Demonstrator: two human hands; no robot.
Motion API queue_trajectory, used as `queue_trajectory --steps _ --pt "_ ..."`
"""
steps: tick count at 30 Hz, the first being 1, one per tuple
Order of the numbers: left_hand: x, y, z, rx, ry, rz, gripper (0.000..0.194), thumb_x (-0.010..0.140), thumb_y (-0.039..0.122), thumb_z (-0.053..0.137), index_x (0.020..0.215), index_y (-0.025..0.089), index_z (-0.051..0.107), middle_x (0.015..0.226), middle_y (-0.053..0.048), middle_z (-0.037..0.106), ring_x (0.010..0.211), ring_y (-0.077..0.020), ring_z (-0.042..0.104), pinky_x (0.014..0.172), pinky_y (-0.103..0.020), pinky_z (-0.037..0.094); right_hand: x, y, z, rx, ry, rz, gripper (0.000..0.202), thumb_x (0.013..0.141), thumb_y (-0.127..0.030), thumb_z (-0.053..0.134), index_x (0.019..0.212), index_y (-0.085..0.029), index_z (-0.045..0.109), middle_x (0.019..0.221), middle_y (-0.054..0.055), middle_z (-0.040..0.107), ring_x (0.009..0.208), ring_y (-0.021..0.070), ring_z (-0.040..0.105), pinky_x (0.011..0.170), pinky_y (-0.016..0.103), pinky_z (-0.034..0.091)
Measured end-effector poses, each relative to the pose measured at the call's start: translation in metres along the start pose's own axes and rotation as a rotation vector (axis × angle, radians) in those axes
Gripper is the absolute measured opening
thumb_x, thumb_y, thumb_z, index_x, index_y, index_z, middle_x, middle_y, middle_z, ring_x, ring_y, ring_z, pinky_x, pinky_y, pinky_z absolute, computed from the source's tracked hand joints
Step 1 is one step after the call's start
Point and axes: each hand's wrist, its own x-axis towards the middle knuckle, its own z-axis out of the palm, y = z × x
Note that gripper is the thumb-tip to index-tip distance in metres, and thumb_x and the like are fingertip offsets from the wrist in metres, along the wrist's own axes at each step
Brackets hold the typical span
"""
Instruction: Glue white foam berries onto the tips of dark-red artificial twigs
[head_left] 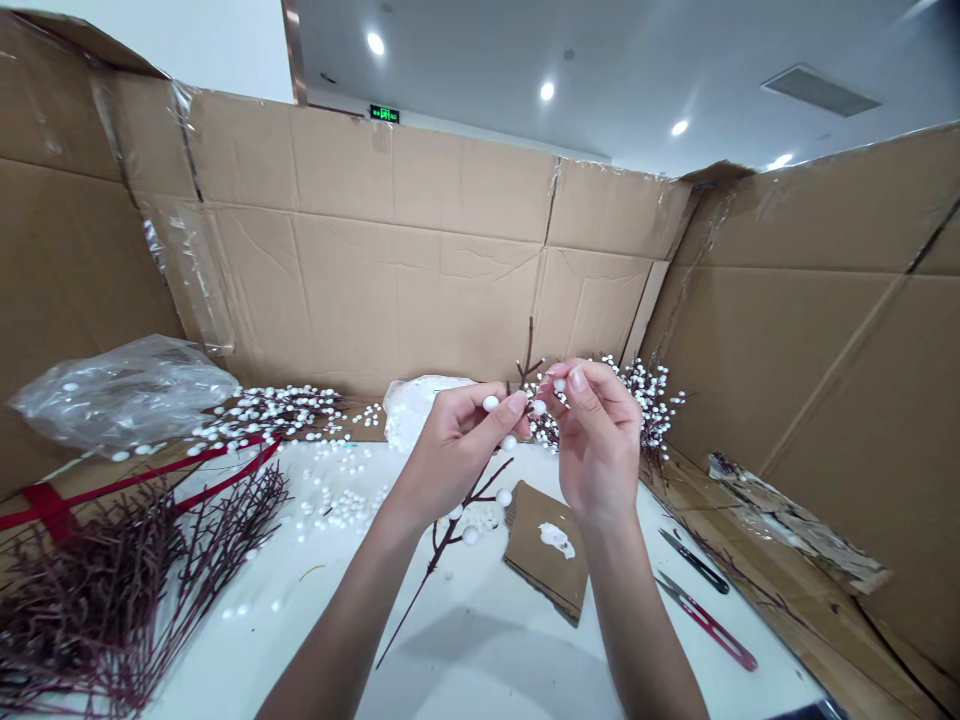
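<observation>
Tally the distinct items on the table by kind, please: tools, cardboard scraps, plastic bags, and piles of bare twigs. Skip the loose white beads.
Snip tools: 2 (black-handled, red-handled)
Cardboard scrap with a white blob: 1
Plastic bags: 2 (clear, white)
Piles of bare dark red twigs: 1
Total: 6

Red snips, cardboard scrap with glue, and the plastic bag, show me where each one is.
red snips [709,622], head view, on the red handle.
cardboard scrap [544,570], head view, on bare card below the white blob.
plastic bag [127,395], head view, on the crumpled middle.
</observation>
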Motion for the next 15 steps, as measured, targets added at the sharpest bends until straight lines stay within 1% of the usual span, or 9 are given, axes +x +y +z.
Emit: queue_trajectory --steps 3,6,9,12,14,15 --pt "0.000 0.002 -0.001 0.014 0.024 0.007 0.035 0.086 0.037 0.051 0.058 0.016 0.055 0.057 0.001 0.045 0.057 -0.0105 0.039 0.052 -0.024 0.031 0.003 -0.002 -0.002 0.090 -0.032 0.077 0.008 0.080 -0.029 0.062 0.075 -0.025 0.066 0.073 -0.002 0.058 0.064 0.0091 0.053 0.059 0.023 0.046" --pt "0.000 0.003 -0.001 -0.024 0.035 0.002 0.034 0.085 0.037 0.052 0.058 0.016 0.055 0.057 0.001 0.045 0.055 -0.0103 0.039 0.051 -0.023 0.031 0.007 -0.002 -0.004 0.188 -0.048 0.167 0.009 0.079 -0.029 0.061 0.073 -0.023 0.063 0.073 -0.002 0.053 0.065 0.0094 0.051 0.058 0.023 0.045" --pt "0.001 0.002 -0.002 -0.060 0.046 -0.013 0.034 0.084 0.038 0.053 0.058 0.016 0.055 0.057 0.001 0.045 0.055 -0.0103 0.039 0.050 -0.024 0.030 0.011 -0.003 -0.007 0.370 -0.080 0.276 0.011 0.077 -0.029 0.064 0.070 -0.021 0.060 0.069 -0.002 0.050 0.064 0.0090 0.049 0.055 0.021 0.044" --pt "0.000 0.003 -0.003 -0.100 0.067 -0.009 0.033 0.084 0.036 0.054 0.058 0.016 0.055 0.056 0.001 0.045 0.054 -0.0097 0.039 0.052 -0.024 0.031 0.015 -0.004 -0.013 0.697 -0.211 0.362 0.011 0.077 -0.025 0.065 0.070 -0.021 0.058 0.057 -0.006 0.043 0.052 0.0052 0.041 0.048 0.015 0.041" --pt "0.000 0.004 -0.005 -0.140 0.075 -0.015 0.033 0.084 0.035 0.054 0.058 0.016 0.055 0.054 0.001 0.044 0.053 -0.0094 0.039 0.052 -0.023 0.032 0.017 -0.005 -0.017 0.931 -0.316 0.351 0.009 0.078 -0.023 0.064 0.072 -0.022 0.057 0.051 -0.008 0.039 0.044 0.0034 0.033 0.039 0.010 0.034" --pt "-0.001 0.005 -0.006 -0.157 0.079 -0.022 0.033 0.084 0.035 0.055 0.058 0.016 0.054 0.054 0.001 0.044 0.053 -0.0095 0.039 0.051 -0.023 0.032 0.017 -0.005 -0.019 1.008 -0.360 0.316 0.007 0.079 -0.022 0.062 0.074 -0.023 0.058 0.049 -0.009 0.038 0.041 0.0031 0.029 0.035 0.008 0.029"
